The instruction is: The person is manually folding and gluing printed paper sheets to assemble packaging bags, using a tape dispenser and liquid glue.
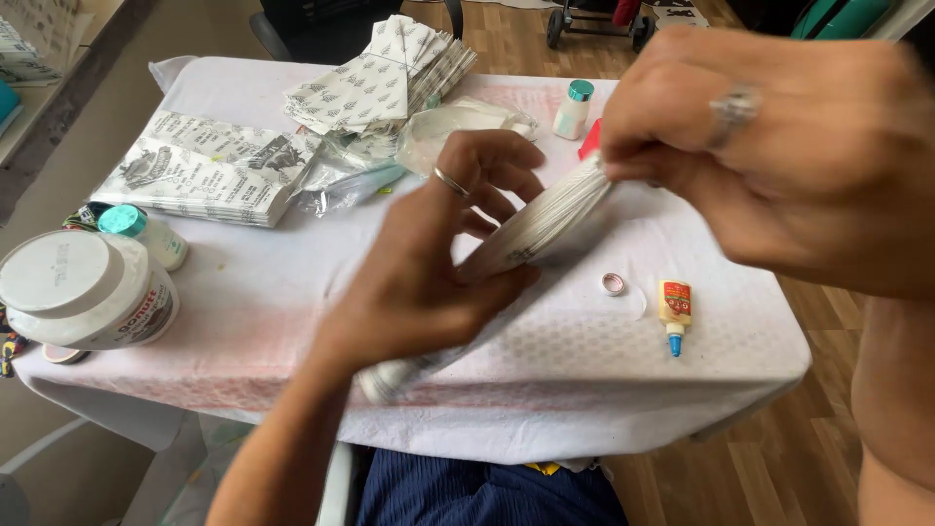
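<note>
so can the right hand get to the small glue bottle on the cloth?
Probably yes: the glue bottle lies alone on the cloth just below the right hand, nothing between. But that hand grips the paper stack.

Beyond my counter (243, 321), draped in a white cloth, the floor (506, 44) is brown wood planks running far and down the right side. A dark chair (321, 29) stands at the far edge, and a wheeled frame (594, 24) sits farther back. A pale ledge (58, 88) runs along the left. Soft daylight falls evenly.
</note>
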